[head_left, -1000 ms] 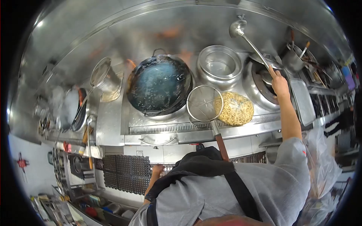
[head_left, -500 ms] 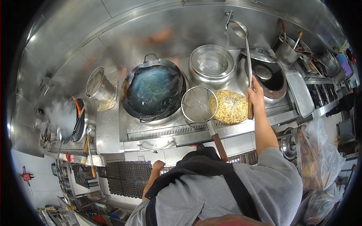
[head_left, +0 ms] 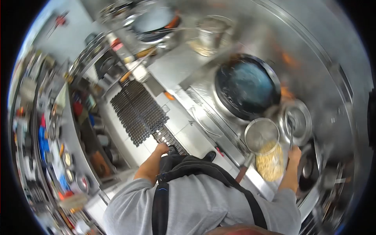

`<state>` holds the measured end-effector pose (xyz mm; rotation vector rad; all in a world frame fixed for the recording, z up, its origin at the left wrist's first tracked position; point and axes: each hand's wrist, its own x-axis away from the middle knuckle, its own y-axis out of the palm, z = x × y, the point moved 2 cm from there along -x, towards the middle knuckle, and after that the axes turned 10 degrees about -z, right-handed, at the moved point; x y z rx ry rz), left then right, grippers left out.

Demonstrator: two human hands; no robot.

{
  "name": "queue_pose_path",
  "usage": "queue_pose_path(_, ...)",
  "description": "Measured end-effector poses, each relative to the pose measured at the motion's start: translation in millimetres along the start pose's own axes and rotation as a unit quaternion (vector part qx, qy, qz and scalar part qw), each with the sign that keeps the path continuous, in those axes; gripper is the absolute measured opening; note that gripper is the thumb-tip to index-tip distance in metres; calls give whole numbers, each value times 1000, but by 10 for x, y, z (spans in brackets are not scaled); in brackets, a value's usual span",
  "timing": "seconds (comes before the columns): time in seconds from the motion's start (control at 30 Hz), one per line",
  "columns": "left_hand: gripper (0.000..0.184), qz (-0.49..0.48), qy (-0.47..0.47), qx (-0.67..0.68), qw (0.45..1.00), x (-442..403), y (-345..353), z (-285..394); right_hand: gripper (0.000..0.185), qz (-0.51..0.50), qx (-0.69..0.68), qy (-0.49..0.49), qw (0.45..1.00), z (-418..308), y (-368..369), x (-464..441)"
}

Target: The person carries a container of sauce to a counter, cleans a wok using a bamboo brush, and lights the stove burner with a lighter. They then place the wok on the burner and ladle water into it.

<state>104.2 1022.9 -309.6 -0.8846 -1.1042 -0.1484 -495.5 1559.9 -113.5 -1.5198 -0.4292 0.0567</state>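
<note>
My right hand (head_left: 294, 152) is closed round the handle of a ladle (head_left: 291, 135), whose bowl end is over or in the round metal pot (head_left: 307, 124); blur hides which. My left hand (head_left: 161, 148) hangs above the floor by my waist, its fingers curled and nothing visible in them. Left of my right hand lies a clear bag of yellow noodles (head_left: 270, 166). A wire strainer (head_left: 260, 135) rests partly across the bag, its wooden handle pointing toward my body. The large dark wok (head_left: 248, 87), holding liquid, sits beyond the strainer.
A metal container (head_left: 211, 35) stands on the counter past the wok, near another steaming wok (head_left: 154, 25). Black rubber matting (head_left: 137, 111) covers part of the tiled floor. Shelves with kitchenware (head_left: 58, 145) line the left side. A long-handled tool (head_left: 135, 68) juts beyond the counter edge.
My view has swung left, turning the scene and showing the left shelves. The ladle, earlier raised upright near the back wall, is now lowered at the metal pot. My left hand stays low.
</note>
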Motion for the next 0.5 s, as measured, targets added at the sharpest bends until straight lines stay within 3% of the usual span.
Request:
queue_pose_path(0.07,34,-16,-103,205,973,80,118,-223,36,70,23,-16,997,-177,-264,-147)
queue_pose_path(0.1,33,10,-107,258,960,23,336,-420,36,76,26,-33,996,-475,-495,-136)
queue_pose_path(0.17,32,1,-112,304,946,65,574,-687,29,278,-31,-162,946,-1410,-990,262)
queue_pose_path(0.2,30,-7,-115,333,936,56,716,-843,29,282,-30,-176,943,-1898,-993,390)
queue_pose_path(0.27,27,-72,-110,374,918,131,860,-1180,26,284,-269,-237,889,-2985,-908,778)
queue_pose_path(0.33,26,-55,-114,364,923,290,962,-1612,25,105,-400,-267,871,-4303,-719,1487)
queue_pose_path(0.4,26,8,-89,407,909,417,972,-2111,24,-21,-330,-387,861,-5281,-250,1852)
queue_pose_path(0.43,27,7,-152,476,866,300,1148,-2479,24,-55,-308,-432,846,-5706,-109,2042)
queue_pose_path(0.5,29,30,-170,523,835,413,1294,-2951,24,-97,-277,-487,823,-6352,-6,2293)
